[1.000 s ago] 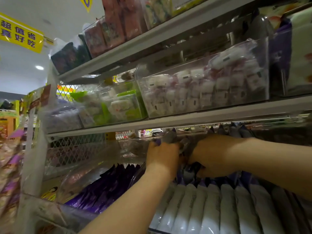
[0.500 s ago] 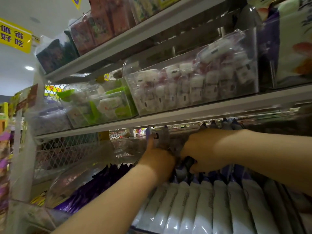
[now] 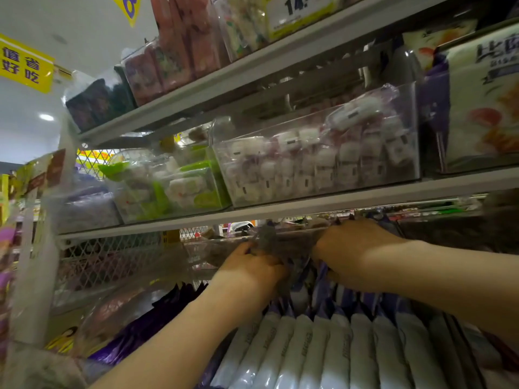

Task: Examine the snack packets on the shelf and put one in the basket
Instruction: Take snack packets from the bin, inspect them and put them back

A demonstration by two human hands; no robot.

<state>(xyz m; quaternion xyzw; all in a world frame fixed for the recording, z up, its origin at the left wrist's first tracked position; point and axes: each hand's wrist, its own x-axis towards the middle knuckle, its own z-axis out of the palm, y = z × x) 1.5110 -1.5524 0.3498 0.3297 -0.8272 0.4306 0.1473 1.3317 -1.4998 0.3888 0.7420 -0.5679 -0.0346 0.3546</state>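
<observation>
Hands deep in the row: left hand (image 3: 250,266) and right hand (image 3: 358,252) both curl round the tops of snack packets (image 3: 309,346), which stand upright beneath the shelf rail (image 3: 280,211). Step: examining. Next: draw one packet free; basket not in view.

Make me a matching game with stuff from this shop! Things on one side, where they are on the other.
Things:
1. price tag
2. green packs
3. white packets
4. sign

Places:
A. lowest row
B. high up, far left, off the shelves
C. top shelf
D. middle shelf

Pairs: 1-C, 2-D, 3-A, 4-B
</observation>
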